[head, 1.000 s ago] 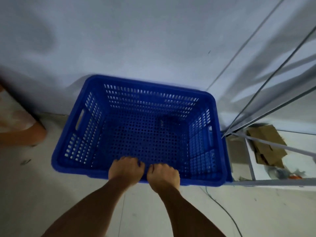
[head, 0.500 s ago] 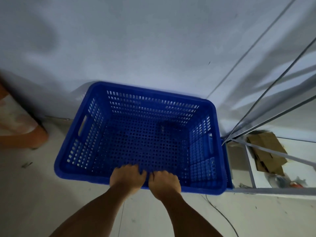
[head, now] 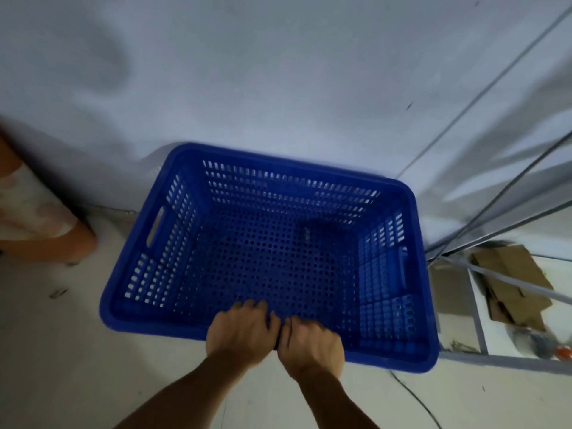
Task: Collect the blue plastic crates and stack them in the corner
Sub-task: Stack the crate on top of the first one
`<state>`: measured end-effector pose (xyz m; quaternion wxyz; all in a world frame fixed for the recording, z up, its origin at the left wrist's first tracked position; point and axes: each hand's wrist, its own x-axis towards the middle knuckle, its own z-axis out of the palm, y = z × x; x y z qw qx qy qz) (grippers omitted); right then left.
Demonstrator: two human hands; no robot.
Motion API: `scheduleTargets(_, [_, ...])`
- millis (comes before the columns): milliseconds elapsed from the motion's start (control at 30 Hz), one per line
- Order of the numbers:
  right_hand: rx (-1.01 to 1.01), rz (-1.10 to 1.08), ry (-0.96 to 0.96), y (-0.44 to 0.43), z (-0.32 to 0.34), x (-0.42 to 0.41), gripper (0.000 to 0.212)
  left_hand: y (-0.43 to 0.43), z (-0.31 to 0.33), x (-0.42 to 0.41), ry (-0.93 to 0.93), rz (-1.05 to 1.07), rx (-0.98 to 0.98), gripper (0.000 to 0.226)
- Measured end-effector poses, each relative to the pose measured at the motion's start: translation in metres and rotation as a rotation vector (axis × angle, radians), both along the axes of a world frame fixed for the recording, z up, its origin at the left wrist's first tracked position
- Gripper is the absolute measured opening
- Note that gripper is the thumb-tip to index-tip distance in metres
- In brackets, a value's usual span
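A large blue plastic crate with perforated walls and floor sits open side up against the pale wall, close to the room's corner on the right. It holds nothing. My left hand and my right hand sit side by side on the middle of its near rim, fingers curled over the edge and gripping it. A handle slot shows in the crate's left wall. Whether another crate lies beneath it is hidden.
A metal shelf frame stands right of the crate, with flattened cardboard behind it. An orange and pale object stands at the left by the wall. A dark cable runs along the floor at the lower right.
The crate has shifted slightly lower and nearer in view, its near rim moving down with both hands still on it. The grip has stayed the same.
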<state>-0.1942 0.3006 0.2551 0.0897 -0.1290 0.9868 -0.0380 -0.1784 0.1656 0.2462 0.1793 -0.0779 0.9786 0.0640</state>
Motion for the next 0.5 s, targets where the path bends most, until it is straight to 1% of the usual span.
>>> scheduleTargets(33, [0.039,0.016,-0.031,0.000,0.004,0.001,0.033,-0.001,0.000,0.000,0.002,0.007,0.018,0.054])
scheduleTargets(100, [0.057,0.027,-0.157,0.000,0.013,0.002,0.045,-0.004,0.005,0.001,-0.063,0.043,0.082,0.051])
scheduleTargets(167, [0.075,0.050,-0.252,-0.002,0.014,0.001,0.045,-0.006,0.006,0.001,-0.150,0.061,0.137,0.054])
scheduleTargets(233, [0.028,0.052,-0.345,0.000,0.039,0.007,0.046,-0.008,0.035,0.013,-0.157,0.037,0.151,0.057])
scheduleTargets(267, [-0.004,0.025,-0.377,-0.001,0.041,0.001,0.048,-0.008,0.039,0.011,-0.153,0.024,0.148,0.057])
scheduleTargets(333, [-0.037,0.012,-0.364,-0.003,0.063,-0.007,0.050,-0.010,0.065,0.013,-0.123,0.008,0.123,0.054])
scheduleTargets(433, [-0.030,0.077,-0.323,-0.005,0.129,-0.006,0.047,-0.018,0.131,0.018,-0.065,-0.034,0.074,0.053])
scheduleTargets(500, [-0.009,0.131,-0.278,-0.011,0.180,-0.005,0.042,-0.029,0.184,0.015,-0.012,-0.064,0.016,0.056])
